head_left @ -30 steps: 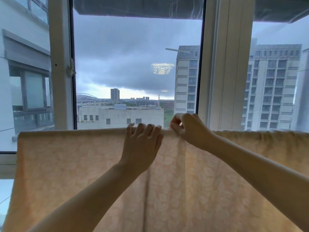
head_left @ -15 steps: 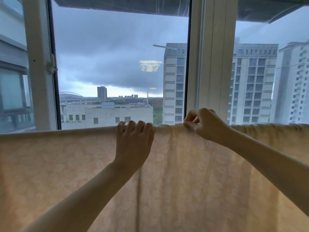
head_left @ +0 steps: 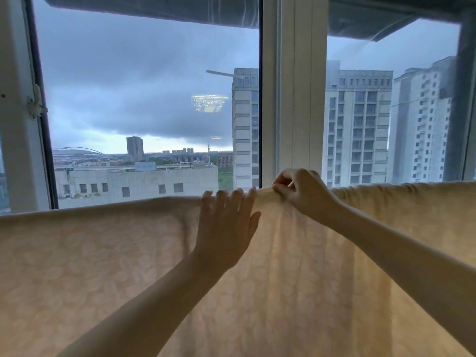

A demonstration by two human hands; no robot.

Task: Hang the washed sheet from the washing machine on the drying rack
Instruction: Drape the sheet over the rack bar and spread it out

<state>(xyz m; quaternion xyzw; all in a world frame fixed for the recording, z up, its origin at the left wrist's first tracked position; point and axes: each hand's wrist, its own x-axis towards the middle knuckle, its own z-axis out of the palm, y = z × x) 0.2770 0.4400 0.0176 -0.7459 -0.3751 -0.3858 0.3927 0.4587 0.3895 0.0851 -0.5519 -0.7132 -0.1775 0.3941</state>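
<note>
Peach-coloured sheet [head_left: 103, 266]: it hangs in front of the window and fills the lower half of my view, from the left edge to the right edge. It has a faint leaf-like pattern and the daylight comes through it.
Top fold: it runs across the view and rises a little toward the right. What carries it is hidden under the cloth.
Left hand [head_left: 224, 228]: the fingers are straight and lie flat on the near face of the sheet, with the fingertips at the top fold. It grips nothing.
Right hand [head_left: 304, 194]: thumb and curled fingers pinch the top fold. Soft creases go down from the pinch.
Hands together: I see them close at the fold, but apart.
Window post [head_left: 293, 99]: white and upright, behind the right hand, between two panes.
Latch [head_left: 36, 104]: white, on the left frame.
Outside: dark grey clouds, a tall pale tower [head_left: 358, 124] at right, a low building [head_left: 136, 181] at left.
Glass: the reflection of a lamp [head_left: 210, 103] shows in the left pane.
</note>
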